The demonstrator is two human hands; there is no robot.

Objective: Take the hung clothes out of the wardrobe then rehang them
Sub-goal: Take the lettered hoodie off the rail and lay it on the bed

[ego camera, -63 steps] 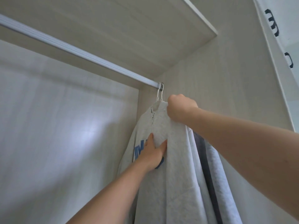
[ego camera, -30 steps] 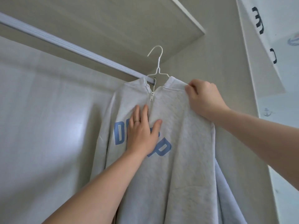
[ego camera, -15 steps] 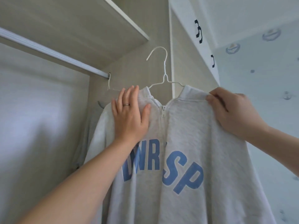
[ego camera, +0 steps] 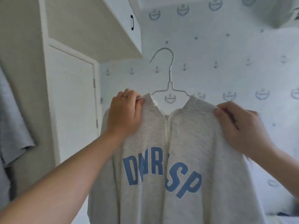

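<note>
Pale wall [ego camera: 226,50] papered with small blue anchor and wreath motifs fills the background. White wardrobe [ego camera: 69,94] at left; its upper cabinet door [ego camera: 127,25] stands open, black handle showing. A grey garment [ego camera: 13,118] hangs at the left edge, cut off by the frame.

Grey zip sweatshirt [ego camera: 186,143] with blue lettering held up in the air in front of the wall, clear of the wardrobe, on a white wire hanger [ego camera: 169,78]; hook free, touching nothing. Left hand [ego camera: 126,113] grips the left shoulder by the collar, ring on one finger. Right hand [ego camera: 242,126] pinches the right shoulder.

Lettering partly folded at the zip, not fully readable. Hem runs out of frame below. Hanger arms hidden inside the shoulders.
</note>
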